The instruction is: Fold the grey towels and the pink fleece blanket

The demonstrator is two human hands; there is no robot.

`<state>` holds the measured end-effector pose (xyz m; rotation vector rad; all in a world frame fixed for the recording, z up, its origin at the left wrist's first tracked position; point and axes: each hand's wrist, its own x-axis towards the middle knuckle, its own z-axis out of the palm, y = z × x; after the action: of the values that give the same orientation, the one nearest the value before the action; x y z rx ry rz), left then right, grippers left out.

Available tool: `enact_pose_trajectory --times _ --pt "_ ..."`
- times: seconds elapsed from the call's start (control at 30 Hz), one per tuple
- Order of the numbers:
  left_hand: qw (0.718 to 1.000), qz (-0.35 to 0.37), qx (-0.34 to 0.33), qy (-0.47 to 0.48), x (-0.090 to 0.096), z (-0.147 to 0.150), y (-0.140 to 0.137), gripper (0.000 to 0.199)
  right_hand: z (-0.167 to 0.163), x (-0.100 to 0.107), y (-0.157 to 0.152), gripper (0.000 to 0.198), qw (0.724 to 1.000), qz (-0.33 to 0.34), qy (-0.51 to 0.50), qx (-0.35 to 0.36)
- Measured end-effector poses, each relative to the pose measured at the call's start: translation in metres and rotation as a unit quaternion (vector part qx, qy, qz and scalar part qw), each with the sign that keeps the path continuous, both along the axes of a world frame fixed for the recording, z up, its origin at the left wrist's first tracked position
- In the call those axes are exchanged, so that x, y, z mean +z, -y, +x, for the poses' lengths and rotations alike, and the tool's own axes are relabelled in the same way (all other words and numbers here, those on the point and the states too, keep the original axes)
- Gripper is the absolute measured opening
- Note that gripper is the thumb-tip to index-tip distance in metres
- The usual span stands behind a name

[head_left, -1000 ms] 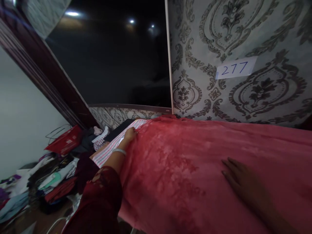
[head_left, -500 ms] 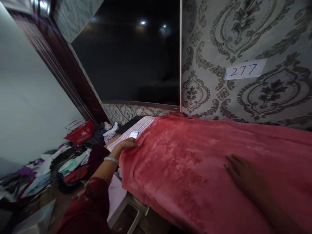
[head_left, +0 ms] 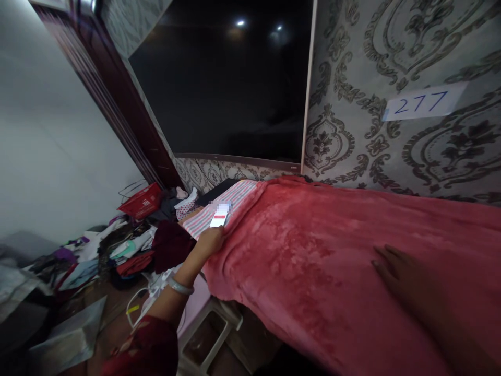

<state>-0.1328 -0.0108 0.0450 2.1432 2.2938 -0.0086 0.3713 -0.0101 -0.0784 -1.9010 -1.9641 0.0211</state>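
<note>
The left hand (head_left: 210,242) had its fingers closed on the edge of the blanket (head_left: 289,245), which spread away toward three o'clock. There the right hand (head_left: 407,277) lay on it, fingers open and flat. From the left hand, a phone (head_left: 218,220) rested on striped cloth (head_left: 241,194) just past twelve, a basket (head_left: 141,202) stood at ten, and a stool (head_left: 198,297) at six.
</note>
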Motion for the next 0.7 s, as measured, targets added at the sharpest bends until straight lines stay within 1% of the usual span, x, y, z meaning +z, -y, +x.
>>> enact_pose_trajectory --times 0.07,0.13,0.2,0.27,0.3,0.33,0.37,0.43,0.5,0.53,0.57,0.63,0.7 --pt "1.0 0.002 0.017 -0.014 0.002 -0.008 0.003 0.027 0.0 0.001 0.0 0.073 1.0 -0.007 -0.001 -0.006" --pt "1.0 0.007 0.013 -0.011 0.001 -0.011 0.005 0.028 0.0 -0.001 0.0 0.075 1.0 -0.01 -0.003 -0.008" --pt "1.0 0.008 -0.008 -0.001 -0.004 -0.011 0.007 0.024 0.002 -0.004 -0.001 0.074 1.0 -0.007 -0.004 -0.004" --pt "0.999 0.008 -0.049 0.019 -0.01 -0.011 0.006 0.021 0.005 -0.008 -0.003 0.073 1.0 0.001 -0.007 0.001" --pt "0.997 0.009 -0.07 0.036 -0.014 -0.011 0.004 0.023 0.006 -0.01 -0.004 0.073 1.0 0.007 -0.009 0.004" --pt "0.995 0.016 -0.076 0.059 -0.017 -0.013 0.001 0.027 0.007 -0.011 -0.004 0.072 1.0 0.014 -0.012 0.004" --pt "0.994 0.028 -0.063 0.086 -0.02 -0.015 -0.002 0.033 0.007 -0.011 -0.005 0.072 1.0 0.018 -0.013 0.007" --pt "0.99 0.062 0.002 0.129 -0.026 -0.023 -0.012 0.039 0.008 -0.009 -0.004 0.073 1.0 0.018 -0.011 0.01" --pt "0.983 0.095 0.073 0.141 -0.032 -0.033 -0.023 0.032 0.007 -0.006 -0.004 0.073 1.0 0.009 -0.012 0.011" --pt "0.98 0.108 0.096 0.139 -0.036 -0.037 -0.028 0.028 0.006 -0.005 -0.003 0.073 1.0 0.008 -0.013 0.011" --pt "0.977 0.12 0.111 0.134 -0.039 -0.041 -0.032 0.03 0.006 -0.005 -0.003 0.072 1.0 0.011 -0.015 0.011" --pt "0.972 0.139 0.142 0.124 -0.046 -0.048 -0.039 0.049 0.006 -0.006 -0.003 0.071 1.0 0.023 -0.018 0.005" --pt "0.972 0.139 0.162 0.103 -0.051 -0.052 -0.045 0.065 0.007 -0.01 -0.004 0.07 0.999 0.029 -0.019 0.0"
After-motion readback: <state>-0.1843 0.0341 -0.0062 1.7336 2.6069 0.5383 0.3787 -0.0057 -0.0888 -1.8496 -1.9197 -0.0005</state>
